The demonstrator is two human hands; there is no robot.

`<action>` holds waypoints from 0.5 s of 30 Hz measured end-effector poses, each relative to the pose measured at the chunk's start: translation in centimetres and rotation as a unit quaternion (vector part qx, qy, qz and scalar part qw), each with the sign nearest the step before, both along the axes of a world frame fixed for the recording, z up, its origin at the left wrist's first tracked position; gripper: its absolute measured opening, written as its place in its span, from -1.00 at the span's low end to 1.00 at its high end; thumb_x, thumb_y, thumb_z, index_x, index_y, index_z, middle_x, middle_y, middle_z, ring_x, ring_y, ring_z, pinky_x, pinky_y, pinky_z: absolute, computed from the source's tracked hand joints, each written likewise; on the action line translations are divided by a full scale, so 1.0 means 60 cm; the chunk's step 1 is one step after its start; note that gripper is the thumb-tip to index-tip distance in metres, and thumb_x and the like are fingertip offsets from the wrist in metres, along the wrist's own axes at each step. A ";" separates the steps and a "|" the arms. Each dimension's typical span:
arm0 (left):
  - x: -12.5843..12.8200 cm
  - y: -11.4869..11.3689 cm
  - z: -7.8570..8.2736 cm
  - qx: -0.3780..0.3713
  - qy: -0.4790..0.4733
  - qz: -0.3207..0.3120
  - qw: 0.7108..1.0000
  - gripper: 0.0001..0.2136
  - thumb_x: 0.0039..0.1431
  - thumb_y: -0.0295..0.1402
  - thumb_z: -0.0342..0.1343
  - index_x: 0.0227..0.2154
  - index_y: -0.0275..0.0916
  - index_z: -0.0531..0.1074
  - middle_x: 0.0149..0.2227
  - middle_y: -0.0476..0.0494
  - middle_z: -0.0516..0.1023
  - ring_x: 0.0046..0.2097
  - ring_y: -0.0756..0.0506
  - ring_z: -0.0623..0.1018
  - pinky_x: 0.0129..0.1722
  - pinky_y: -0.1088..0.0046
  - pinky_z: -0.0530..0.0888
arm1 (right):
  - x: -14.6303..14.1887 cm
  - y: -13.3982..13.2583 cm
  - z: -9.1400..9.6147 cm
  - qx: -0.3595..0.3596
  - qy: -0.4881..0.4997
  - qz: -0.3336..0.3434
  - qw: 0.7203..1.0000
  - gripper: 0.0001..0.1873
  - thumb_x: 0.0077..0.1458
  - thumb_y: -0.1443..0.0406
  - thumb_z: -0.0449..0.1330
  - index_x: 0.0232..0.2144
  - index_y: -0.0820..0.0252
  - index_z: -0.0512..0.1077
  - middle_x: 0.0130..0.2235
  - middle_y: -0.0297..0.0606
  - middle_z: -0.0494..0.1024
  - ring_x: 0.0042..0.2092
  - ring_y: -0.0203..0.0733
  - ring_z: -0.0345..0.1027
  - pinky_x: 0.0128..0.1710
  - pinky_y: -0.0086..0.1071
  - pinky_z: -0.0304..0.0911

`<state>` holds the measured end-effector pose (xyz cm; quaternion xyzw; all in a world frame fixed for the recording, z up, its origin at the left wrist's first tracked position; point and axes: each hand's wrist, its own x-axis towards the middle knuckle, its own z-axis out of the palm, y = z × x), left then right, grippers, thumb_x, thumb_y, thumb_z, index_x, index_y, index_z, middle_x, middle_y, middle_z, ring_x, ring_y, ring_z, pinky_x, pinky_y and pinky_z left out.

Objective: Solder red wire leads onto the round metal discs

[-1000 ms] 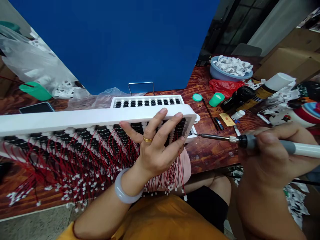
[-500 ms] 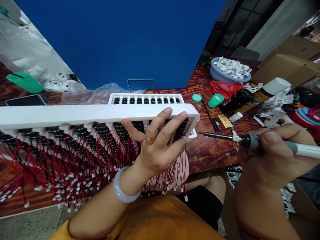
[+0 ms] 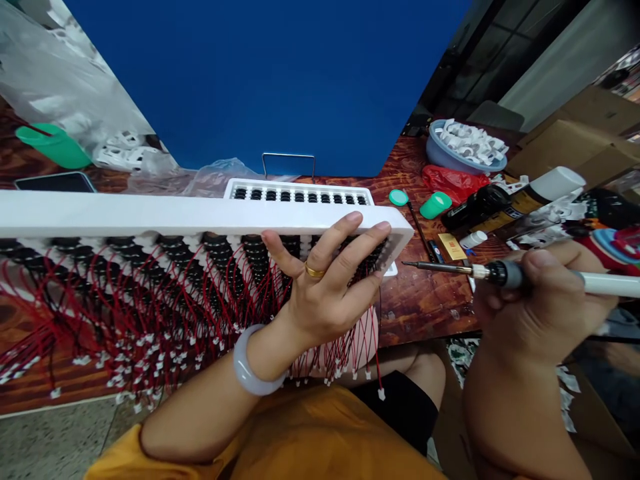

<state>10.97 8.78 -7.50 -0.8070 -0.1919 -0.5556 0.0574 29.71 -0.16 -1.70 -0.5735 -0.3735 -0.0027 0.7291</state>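
I am finding the white frame [image 3: 200, 215] in front of me over the tabletop [image 3: 420, 307], its long axis running left to right and passing out of view at the left. It is tilting on edge, its wired face turning towards me; red and dark wires [image 3: 150, 313] are hanging from it, ending in white plugs [image 3: 382, 394]. My left hand [image 3: 330, 300] is spreading wide over its right end, two fingertips resting on the upper edge. My right hand [image 3: 550, 293] is closing around a slim tool [image 3: 493, 273], which is lying nearly level and pointing left, its tip hovering just beside the frame's right end.

Behind, a smaller rack [image 3: 300, 197] is holding rows of black beads, the frame partly hiding it. Containers: at the far right a blue basin [image 3: 446, 157] is holding heaped white pieces; nearer, a small green pot [image 3: 436, 205] is standing near a green lid [image 3: 399, 197], its contents not showing clearly. At the left a green tub [image 3: 55, 147] is leaning beside a clear bag [image 3: 30, 73], where white parts are showing indistinctly.
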 end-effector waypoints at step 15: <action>0.002 0.002 -0.001 -0.012 -0.006 -0.004 1.000 -0.94 0.22 -0.37 0.14 -0.36 -0.06 0.41 0.18 0.13 0.47 0.38 -0.05 0.24 0.40 0.13 -0.60 | -0.019 0.004 0.019 0.015 -0.252 0.042 0.967 -0.81 -0.09 0.32 0.32 -0.57 0.15 0.35 -0.59 -0.39 0.37 -0.60 -0.28 0.27 -0.60 -0.37 0.19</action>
